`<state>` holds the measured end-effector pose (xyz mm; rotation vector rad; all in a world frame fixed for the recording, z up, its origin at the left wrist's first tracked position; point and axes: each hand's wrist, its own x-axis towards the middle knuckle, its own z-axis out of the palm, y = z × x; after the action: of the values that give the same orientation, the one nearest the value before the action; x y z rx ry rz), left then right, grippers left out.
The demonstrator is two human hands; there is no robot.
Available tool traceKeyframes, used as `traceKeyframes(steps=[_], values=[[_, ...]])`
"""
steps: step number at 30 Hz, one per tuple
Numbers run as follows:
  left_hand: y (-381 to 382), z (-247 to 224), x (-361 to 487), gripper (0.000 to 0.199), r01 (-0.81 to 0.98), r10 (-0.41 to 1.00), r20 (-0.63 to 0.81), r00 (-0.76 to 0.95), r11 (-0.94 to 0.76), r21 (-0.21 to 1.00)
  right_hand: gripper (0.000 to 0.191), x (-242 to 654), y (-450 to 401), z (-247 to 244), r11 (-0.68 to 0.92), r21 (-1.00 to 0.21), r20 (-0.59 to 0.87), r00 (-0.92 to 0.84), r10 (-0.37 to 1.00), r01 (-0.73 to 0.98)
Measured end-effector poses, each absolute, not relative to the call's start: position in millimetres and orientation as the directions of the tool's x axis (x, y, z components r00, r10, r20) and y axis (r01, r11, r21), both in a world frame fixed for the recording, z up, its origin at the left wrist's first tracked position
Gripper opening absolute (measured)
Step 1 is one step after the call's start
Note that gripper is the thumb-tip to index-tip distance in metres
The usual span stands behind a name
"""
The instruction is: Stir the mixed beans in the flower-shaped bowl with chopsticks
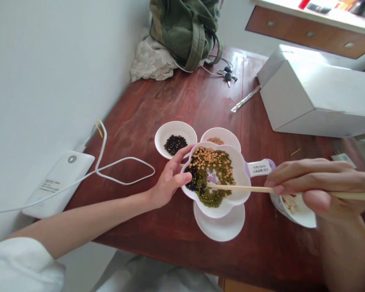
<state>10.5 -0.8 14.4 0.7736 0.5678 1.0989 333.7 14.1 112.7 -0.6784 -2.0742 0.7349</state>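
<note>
Clenched around a pair of wooden chopsticks (246, 188), your right hand (318, 186) comes in from the right edge of the frame and rests their tips on the seeds. Your left hand (168, 180) grasps the rim of a flower-shaped white bowl (241, 170), which sits at the center of the frame. Inside it lies a mix of green mung beans (215, 198), yellow seeds (202, 156) and black beans (193, 180).

Just above that bowl are a white dish of black beans (167, 132) and a white dish of tan seeds (228, 136). A white plate (222, 229) lies partly beneath it, and a white bowl of pale flakes (305, 219) sits below your right hand. All of this is on a reddish-brown wooden table (158, 109). At the upper edge of the table you have a green backpack (182, 28) and keys (226, 75), with a white box (316, 93) at the upper right and a white power bank (57, 182) at the left.
</note>
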Motion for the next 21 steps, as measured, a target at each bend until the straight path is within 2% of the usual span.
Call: traceKeyframes(steps=[8, 13, 21], values=[[0.9, 13.5, 10.0, 0.071, -0.549, 0.933, 0.000, 0.359, 0.212, 0.808, 0.038, 331.5, 19.6, 110.5, 0.657, -0.753, 0.471, -0.671, 0.572, 0.031], [2.4, 14.7, 11.4, 0.067, -0.556, 0.944, -0.002, 0.330, 0.196, 0.808, 0.032, 332.1, 19.5, 105.8, 0.628, -0.776, 0.455, -0.640, 0.620, 0.056], [2.3, 14.2, 10.2, 0.072, -0.534, 0.938, 0.004, 0.345, 0.193, 0.823, 0.040, 331.4, 21.0, 104.5, 0.565, -0.824, 0.475, -0.582, 0.660, -0.032]])
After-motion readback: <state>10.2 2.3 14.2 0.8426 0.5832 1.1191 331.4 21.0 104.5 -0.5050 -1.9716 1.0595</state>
